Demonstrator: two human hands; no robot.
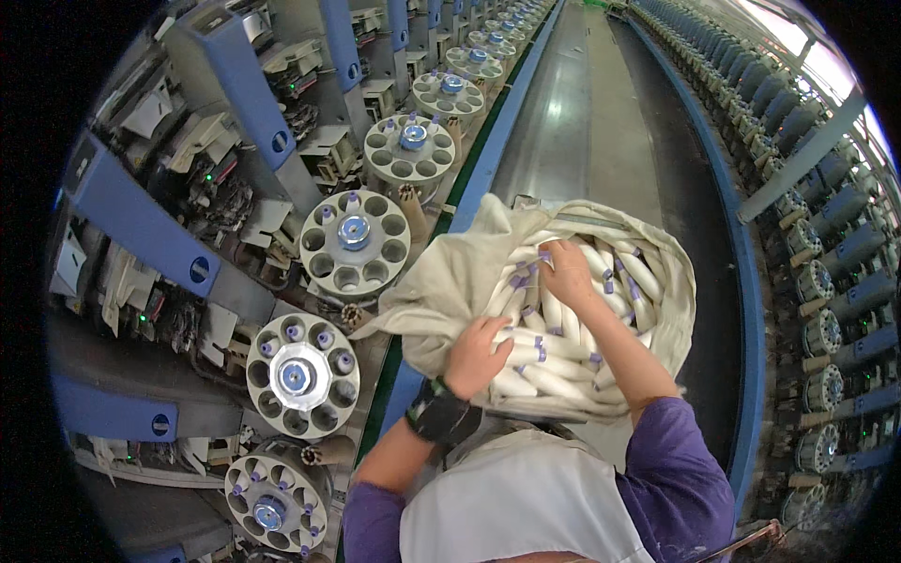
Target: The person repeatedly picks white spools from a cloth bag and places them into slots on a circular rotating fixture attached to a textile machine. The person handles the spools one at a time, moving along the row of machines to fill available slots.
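Observation:
In front of me a cream cloth sack gapes wide, heaped with white yarn bobbins that have purple tube ends. My right hand reaches into its far part, fingers closed at the purple end of a yarn bobbin. At the sack's left side rests my left hand, thumb and fingers apart, touching the nearest bobbins. A dark band circles my left wrist.
To my left runs a row of winding machines with round bobbin magazines, some pockets holding purple-tipped bobbins. Blue rails border the aisle. Another machine row stands on the right, with a slanting grey pole.

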